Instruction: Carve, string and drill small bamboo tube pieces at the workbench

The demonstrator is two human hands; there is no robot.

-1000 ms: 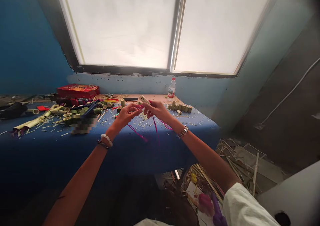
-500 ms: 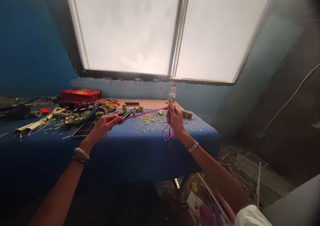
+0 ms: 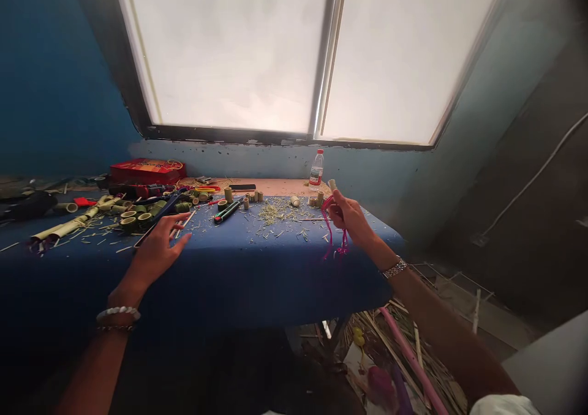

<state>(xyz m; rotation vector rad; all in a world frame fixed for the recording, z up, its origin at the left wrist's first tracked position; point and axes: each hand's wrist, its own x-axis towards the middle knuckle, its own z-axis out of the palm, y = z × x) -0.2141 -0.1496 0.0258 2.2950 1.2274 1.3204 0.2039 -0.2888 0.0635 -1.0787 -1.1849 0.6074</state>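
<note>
My right hand (image 3: 351, 220) is closed around a short pale bamboo piece (image 3: 332, 184), whose end sticks up above the thumb. A magenta cord (image 3: 327, 222) loops from the same hand and hangs in front of the table's edge, its lower end knotted. Fingers and thumb apart, my left hand (image 3: 160, 246) hovers over a dark flat case (image 3: 144, 237) and covers most of it. Nothing shows in that hand. To its right lies a utility knife (image 3: 227, 212) with green trim, close to small upright bamboo rings (image 3: 222, 205).
Bamboo shavings (image 3: 275, 213) are scattered on the blue-covered table (image 3: 257, 274). A water bottle (image 3: 316, 171) stands at the back, a red box (image 3: 147, 171) at the back left. Cut bamboo tubes (image 3: 76, 222) lie left. Bamboo strips (image 3: 413, 341) litter the floor at right.
My left hand has let go of the stretched cord and moved left and down, opening. My right hand has shifted right with the bamboo piece, and the cord now hangs slack.
</note>
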